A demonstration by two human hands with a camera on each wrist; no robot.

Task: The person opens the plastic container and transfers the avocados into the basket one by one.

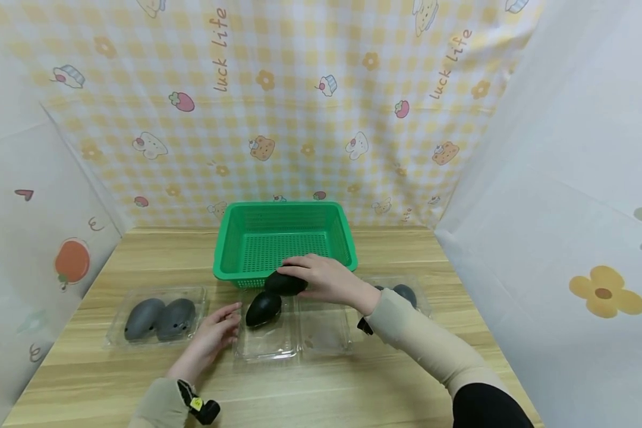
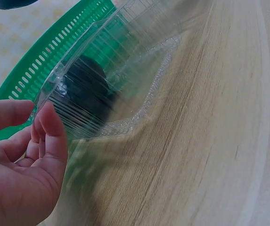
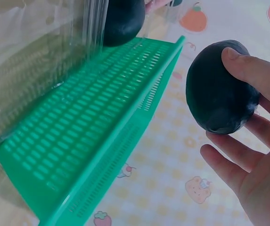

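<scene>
My right hand (image 1: pixel 323 277) grips a dark egg-shaped object (image 3: pixel 219 89), thumb on one side and fingers beneath, above the near rim of the green basket. Below it an open clear plastic box (image 1: pixel 270 348) lies on the table, its two halves side by side. A second dark egg-shaped object (image 1: pixel 263 309) lies in the left half, while the right half holds nothing visible. At the box's left edge, my left hand (image 1: pixel 214 333) pinches the thin plastic rim between thumb and index finger, seen closely in the left wrist view.
Behind the box stands the green basket (image 1: pixel 221 261), with its slotted floor showing. Another clear box (image 1: pixel 200 297) at left holds two greyish egg-shaped objects (image 1: pixel 144 319). At right, partly behind my right arm, is a further clear box (image 1: pixel 422 297) with dark objects (image 1: pixel 405 294).
</scene>
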